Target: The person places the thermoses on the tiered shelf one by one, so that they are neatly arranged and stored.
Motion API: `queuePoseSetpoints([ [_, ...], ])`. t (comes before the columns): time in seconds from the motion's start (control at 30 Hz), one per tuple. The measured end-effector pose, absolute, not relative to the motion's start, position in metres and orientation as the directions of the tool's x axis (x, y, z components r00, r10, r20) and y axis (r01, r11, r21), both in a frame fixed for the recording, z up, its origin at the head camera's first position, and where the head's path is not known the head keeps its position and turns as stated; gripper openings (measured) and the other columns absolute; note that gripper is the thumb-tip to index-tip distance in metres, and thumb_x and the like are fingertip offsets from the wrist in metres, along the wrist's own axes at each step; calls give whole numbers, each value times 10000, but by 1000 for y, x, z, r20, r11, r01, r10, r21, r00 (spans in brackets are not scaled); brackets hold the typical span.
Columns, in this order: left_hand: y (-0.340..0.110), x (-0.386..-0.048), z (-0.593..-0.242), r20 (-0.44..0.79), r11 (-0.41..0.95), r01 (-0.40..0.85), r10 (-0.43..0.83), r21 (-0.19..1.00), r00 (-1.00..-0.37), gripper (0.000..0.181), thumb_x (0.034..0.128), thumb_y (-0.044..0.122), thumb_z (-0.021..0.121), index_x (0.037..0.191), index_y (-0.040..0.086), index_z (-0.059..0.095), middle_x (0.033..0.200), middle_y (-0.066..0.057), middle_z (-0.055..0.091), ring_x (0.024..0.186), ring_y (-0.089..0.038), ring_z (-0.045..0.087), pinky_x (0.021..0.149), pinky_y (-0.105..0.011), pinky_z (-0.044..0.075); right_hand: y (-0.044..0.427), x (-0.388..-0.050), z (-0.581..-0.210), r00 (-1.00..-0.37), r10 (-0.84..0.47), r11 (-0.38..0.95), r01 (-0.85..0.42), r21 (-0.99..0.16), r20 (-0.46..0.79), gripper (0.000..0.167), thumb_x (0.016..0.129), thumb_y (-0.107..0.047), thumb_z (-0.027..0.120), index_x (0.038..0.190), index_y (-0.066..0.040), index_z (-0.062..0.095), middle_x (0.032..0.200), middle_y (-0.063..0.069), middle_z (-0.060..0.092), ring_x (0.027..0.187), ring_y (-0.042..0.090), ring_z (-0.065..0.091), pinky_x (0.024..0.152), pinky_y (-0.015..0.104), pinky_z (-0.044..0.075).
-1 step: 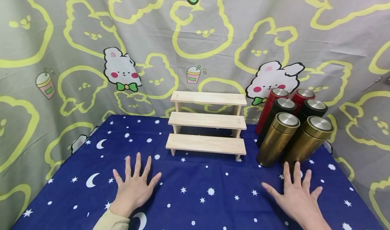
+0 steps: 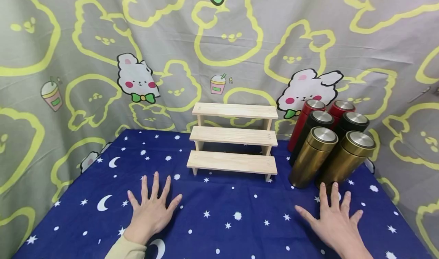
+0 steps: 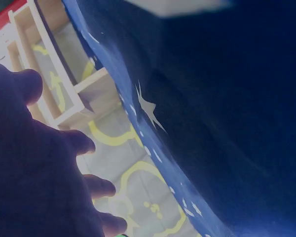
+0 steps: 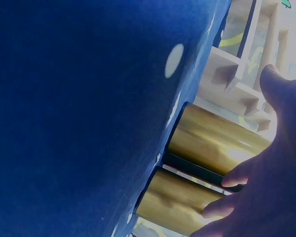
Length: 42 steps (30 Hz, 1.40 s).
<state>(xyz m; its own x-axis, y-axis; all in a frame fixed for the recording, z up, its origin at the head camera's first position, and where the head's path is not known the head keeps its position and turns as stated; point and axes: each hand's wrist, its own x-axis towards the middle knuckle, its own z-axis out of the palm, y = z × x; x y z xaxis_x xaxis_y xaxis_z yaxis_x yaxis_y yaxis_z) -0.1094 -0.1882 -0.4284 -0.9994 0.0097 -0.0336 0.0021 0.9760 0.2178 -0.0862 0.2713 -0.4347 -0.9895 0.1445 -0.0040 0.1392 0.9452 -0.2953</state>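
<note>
My left hand (image 2: 151,215) is held over the blue cloth with its fingers spread, and it holds nothing. To its upper right stands a three-step wooden rack (image 2: 232,162). My right hand (image 2: 337,226) is also spread, palm down, just in front of several metal-lidded flasks. Its fingertips overlap the base of the right gold flask (image 2: 343,163); whether they touch it I cannot tell. Beside that one stands another gold flask (image 2: 310,162), with black flasks (image 2: 321,117) behind and red flasks (image 2: 313,104) at the back. The right wrist view shows the gold flask (image 4: 212,133) near the fingers.
A dark blue tablecloth (image 2: 240,228) with white stars and moons covers the table. Behind and around it hangs a grey curtain (image 2: 171,34) with yellow rabbit outlines. The rack and flasks stand near the table's back edge, the flasks to the right of the rack.
</note>
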Motion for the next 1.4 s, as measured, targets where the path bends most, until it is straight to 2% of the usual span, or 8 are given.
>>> queuePoseSetpoints([
  [0.13,-187,-111,-428,-12,976,13,16,216,-1000,754,991,604,398,1551,109,297,1610,-218,18,1419,-447,-178,972,-731,-216,275,-85,-431,-990,141,944,128,-304,21,1123,874,-750,476,1485,140,169,1495,425,5,1339,620,-67,949,813,-22],
  [0.27,-185,-120,-427,41,961,50,41,274,-998,746,975,538,511,1526,64,346,1593,-251,95,1428,-475,-90,1030,-752,-70,279,-85,-423,-976,145,937,83,-338,164,926,902,-621,587,1409,120,363,1424,385,305,1283,569,290,934,751,252],
  [0.43,-180,-143,-429,101,787,67,6,613,-995,570,959,284,641,1457,62,475,1543,-228,298,1430,-430,171,1104,-651,172,275,-94,-411,-942,201,810,4,-587,270,728,923,-403,688,1413,57,409,1354,306,477,1169,499,493,877,638,404],
  [0.6,-171,-172,-437,86,429,32,-108,903,-990,415,954,159,652,1357,81,593,1464,-164,449,1361,-349,380,1101,-482,330,265,-108,-407,-928,287,652,7,-758,239,867,899,-342,735,1514,34,254,1465,308,370,1273,477,433,999,580,380],
  [0.73,-164,-191,-444,45,192,12,-167,981,-985,381,941,157,682,1310,77,631,1387,-127,541,1315,-295,453,1068,-426,387,258,-120,-408,-915,322,570,-17,-821,242,935,886,-260,758,1537,42,158,1531,297,253,1373,424,313,1090,518,296],
  [0.87,-157,-207,-451,-9,45,-19,-197,999,-980,363,932,170,698,1279,69,656,1336,-118,586,1244,-237,516,1040,-365,415,253,-132,-409,-896,359,533,-35,-846,263,962,871,-188,770,1547,28,119,1563,245,219,1415,343,263,1122,466,271],
  [1.03,-149,-220,-458,-49,-12,-47,-196,999,-979,353,917,172,720,1244,42,681,1280,-138,621,1154,-222,579,1000,-341,453,251,-143,-409,-883,391,495,-35,-868,259,984,869,-185,768,1559,-4,89,1558,249,220,1408,351,274,1129,459,266],
  [1.4,-142,-226,-464,-91,-87,-79,-145,993,-985,363,885,179,761,1211,34,701,1283,-140,616,1106,-185,597,923,-303,494,252,-157,-424,-896,388,565,47,-824,215,1022,847,-294,791,1530,31,103,1435,356,311,1297,510,344,1061,614,281],
])
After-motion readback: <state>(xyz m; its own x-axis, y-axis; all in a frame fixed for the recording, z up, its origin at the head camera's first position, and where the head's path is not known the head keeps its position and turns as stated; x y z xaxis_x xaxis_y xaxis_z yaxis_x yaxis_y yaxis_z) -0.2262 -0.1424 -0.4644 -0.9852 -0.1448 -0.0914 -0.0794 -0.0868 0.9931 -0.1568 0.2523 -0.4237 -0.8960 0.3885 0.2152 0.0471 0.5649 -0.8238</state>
